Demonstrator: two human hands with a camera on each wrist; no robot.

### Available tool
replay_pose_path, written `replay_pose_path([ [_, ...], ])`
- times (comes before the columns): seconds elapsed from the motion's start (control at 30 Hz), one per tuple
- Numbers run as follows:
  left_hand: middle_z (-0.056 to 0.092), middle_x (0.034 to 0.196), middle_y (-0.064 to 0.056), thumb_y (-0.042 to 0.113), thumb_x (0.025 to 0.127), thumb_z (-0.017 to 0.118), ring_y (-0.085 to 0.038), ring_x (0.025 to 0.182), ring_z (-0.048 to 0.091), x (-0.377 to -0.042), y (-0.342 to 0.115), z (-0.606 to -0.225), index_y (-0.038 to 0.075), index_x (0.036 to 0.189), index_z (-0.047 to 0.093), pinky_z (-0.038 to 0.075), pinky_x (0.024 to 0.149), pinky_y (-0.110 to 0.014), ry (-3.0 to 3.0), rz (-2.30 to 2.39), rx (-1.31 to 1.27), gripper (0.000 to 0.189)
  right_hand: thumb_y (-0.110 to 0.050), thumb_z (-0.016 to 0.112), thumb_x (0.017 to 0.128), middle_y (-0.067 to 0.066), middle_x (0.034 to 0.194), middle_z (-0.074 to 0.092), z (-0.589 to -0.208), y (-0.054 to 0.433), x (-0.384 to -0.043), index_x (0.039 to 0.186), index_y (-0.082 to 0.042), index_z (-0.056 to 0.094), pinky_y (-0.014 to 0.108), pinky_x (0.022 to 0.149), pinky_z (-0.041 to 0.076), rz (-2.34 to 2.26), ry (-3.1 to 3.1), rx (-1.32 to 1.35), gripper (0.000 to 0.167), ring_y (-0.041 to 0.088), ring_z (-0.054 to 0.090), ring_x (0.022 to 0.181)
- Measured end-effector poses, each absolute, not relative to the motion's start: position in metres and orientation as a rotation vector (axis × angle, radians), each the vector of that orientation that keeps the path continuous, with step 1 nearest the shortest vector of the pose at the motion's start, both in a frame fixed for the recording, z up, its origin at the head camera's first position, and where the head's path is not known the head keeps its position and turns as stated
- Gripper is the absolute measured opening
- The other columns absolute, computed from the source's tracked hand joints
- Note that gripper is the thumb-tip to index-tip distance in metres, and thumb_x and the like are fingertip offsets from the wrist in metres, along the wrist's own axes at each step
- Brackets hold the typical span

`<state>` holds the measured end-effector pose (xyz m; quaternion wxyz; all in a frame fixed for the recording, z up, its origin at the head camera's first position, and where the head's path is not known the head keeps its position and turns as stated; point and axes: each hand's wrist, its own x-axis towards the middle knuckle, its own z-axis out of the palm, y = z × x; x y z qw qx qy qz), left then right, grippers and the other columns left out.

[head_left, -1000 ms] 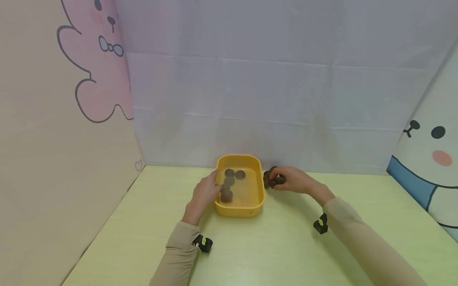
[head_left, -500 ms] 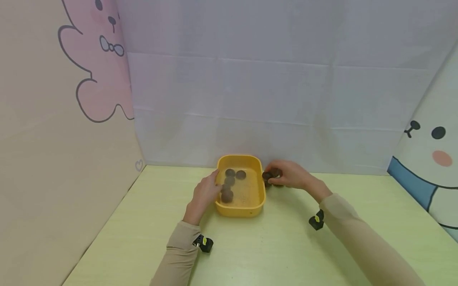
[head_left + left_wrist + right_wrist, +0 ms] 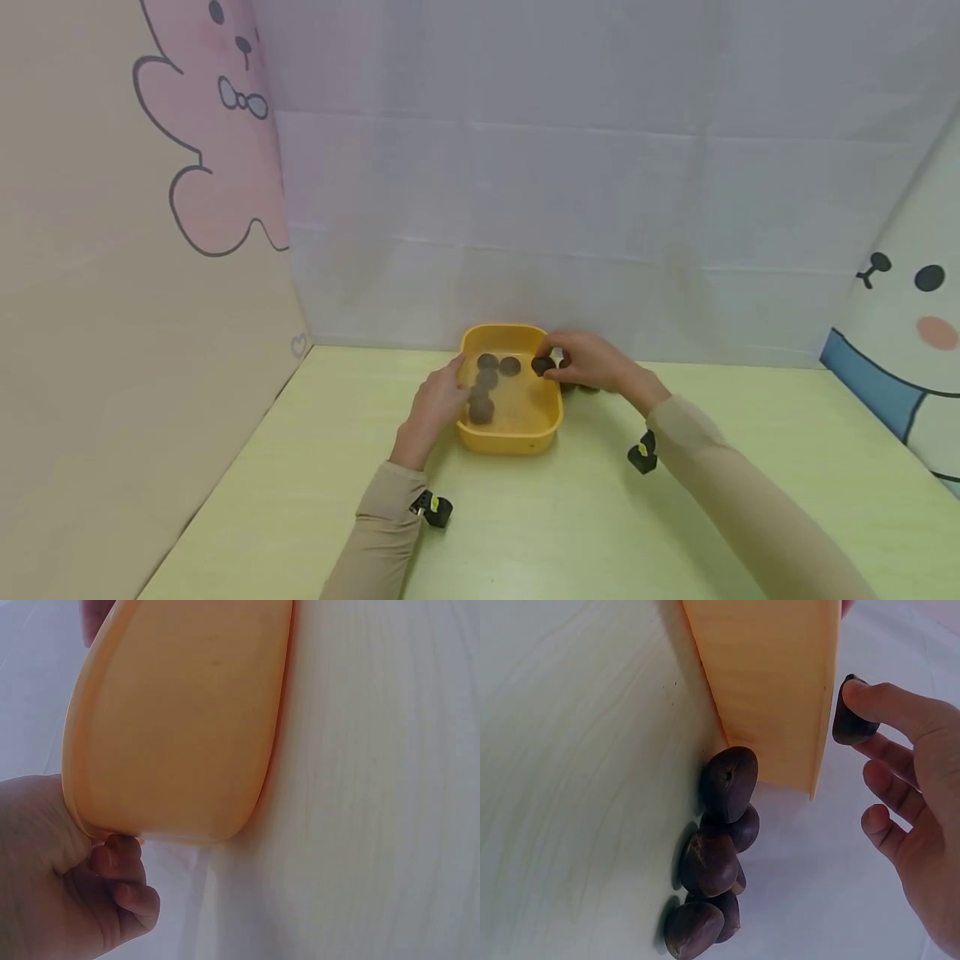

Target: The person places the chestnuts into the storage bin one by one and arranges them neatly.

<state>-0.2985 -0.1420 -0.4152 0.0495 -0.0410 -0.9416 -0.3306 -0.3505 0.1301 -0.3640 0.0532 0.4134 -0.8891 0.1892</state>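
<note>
A yellow plastic bin (image 3: 508,444) stands near the back of the table, with several brown chestnuts (image 3: 482,409) lying mostly along its left side. My left hand (image 3: 433,410) holds the bin's left wall; in the left wrist view, its thumb and curled fingers (image 3: 120,859) pinch the rim. Between thumb and fingers my right hand (image 3: 600,363) pinches one dark chestnut (image 3: 855,718), up at the bin's right rim. Below that hand, a cluster of chestnuts (image 3: 709,862) rests on the table against the bin's right side, partly hidden in the head view.
A pale yellow-green table (image 3: 540,525) carries everything. White cloth (image 3: 487,208) hangs right behind the bin. Side panels with a pink cartoon animal (image 3: 225,167) and a white cartoon face (image 3: 930,333) flank the table.
From the cluster beside the bin, my right hand has picked up a chestnut and moved left with it to the bin's rim. My left hand stays on the bin.
</note>
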Motion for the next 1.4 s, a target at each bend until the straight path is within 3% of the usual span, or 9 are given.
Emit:
replay_pose_path([
  [0.27, 0.067, 0.104, -0.018, 0.011, 0.089, 0.056, -0.015, 0.054, 0.041, -0.297, -0.143, -0.415, 0.007, 0.151, 0.042, 0.034, 0.049, -0.027, -2.865, -1.009, -0.127, 0.063, -0.023, 0.078, 0.084, -0.001, 0.102, 0.068, -0.367, 0.114, -0.359, 0.108, -0.015, 0.071, 0.036, 0.081, 0.050, 0.476, -2.725, 1.231, 0.026, 0.025, 0.062, 0.089],
  [0.57, 0.067, 0.098, -0.017, 0.011, 0.090, 0.055, -0.014, 0.053, 0.039, -0.300, -0.143, -0.415, 0.007, 0.151, 0.041, 0.033, 0.049, -0.026, -2.863, -1.017, -0.134, 0.063, -0.025, 0.077, 0.086, 0.002, 0.111, 0.071, -0.369, 0.095, -0.369, 0.114, -0.010, 0.071, 0.041, 0.090, 0.051, 0.440, -2.804, 1.229, 0.032, 0.026, 0.064, 0.100],
  [0.7, 0.068, 0.103, -0.018, 0.011, 0.089, 0.055, -0.015, 0.053, 0.041, -0.301, -0.144, -0.415, 0.007, 0.151, 0.042, 0.034, 0.049, -0.027, -2.860, -1.007, -0.135, 0.063, -0.024, 0.077, 0.086, 0.002, 0.113, 0.072, -0.370, 0.086, -0.374, 0.115, -0.010, 0.072, 0.043, 0.097, 0.048, 0.445, -2.855, 1.200, 0.033, 0.027, 0.064, 0.106],
  [0.8, 0.067, 0.097, -0.016, 0.012, 0.090, 0.056, -0.015, 0.052, 0.040, -0.302, -0.144, -0.415, 0.008, 0.151, 0.042, 0.033, 0.048, -0.027, -2.861, -1.019, -0.129, 0.062, -0.023, 0.078, 0.085, 0.001, 0.112, 0.072, -0.373, 0.081, -0.379, 0.113, -0.011, 0.073, 0.046, 0.098, 0.045, 0.439, -2.869, 1.204, 0.032, 0.027, 0.064, 0.108],
  [0.93, 0.068, 0.100, -0.017, 0.012, 0.092, 0.058, -0.016, 0.053, 0.041, -0.302, -0.143, -0.416, 0.008, 0.151, 0.042, 0.034, 0.049, -0.027, -2.864, -1.018, -0.127, 0.062, -0.022, 0.079, 0.083, 0.001, 0.109, 0.073, -0.377, 0.077, -0.383, 0.110, -0.013, 0.073, 0.046, 0.096, 0.047, 0.399, -2.849, 1.247, 0.029, 0.027, 0.065, 0.106],
  [1.0, 0.068, 0.112, -0.020, 0.012, 0.092, 0.058, -0.017, 0.056, 0.044, -0.301, -0.143, -0.416, 0.007, 0.151, 0.042, 0.035, 0.051, -0.028, -2.863, -1.009, -0.127, 0.061, -0.021, 0.079, 0.083, 0.001, 0.108, 0.073, -0.378, 0.074, -0.383, 0.109, -0.013, 0.074, 0.043, 0.094, 0.049, 0.380, -2.843, 1.262, 0.028, 0.027, 0.065, 0.104],
  [1.17, 0.066, 0.123, -0.021, 0.012, 0.092, 0.057, -0.020, 0.062, 0.049, -0.301, -0.142, -0.416, 0.007, 0.151, 0.042, 0.037, 0.053, -0.029, -2.874, -1.013, -0.115, 0.061, -0.019, 0.078, 0.083, -0.001, 0.103, 0.072, -0.382, 0.068, -0.386, 0.105, -0.013, 0.073, 0.040, 0.091, 0.050, 0.370, -2.857, 1.291, 0.023, 0.028, 0.065, 0.100],
  [1.4, 0.066, 0.120, -0.019, 0.012, 0.091, 0.057, -0.019, 0.060, 0.047, -0.301, -0.142, -0.416, 0.006, 0.151, 0.041, 0.036, 0.053, -0.030, -2.866, -1.032, -0.122, 0.062, -0.019, 0.078, 0.083, -0.006, 0.098, 0.070, -0.390, 0.062, -0.389, 0.098, -0.019, 0.072, 0.036, 0.089, 0.048, 0.330, -2.930, 1.225, 0.016, 0.016, 0.059, 0.091],
])
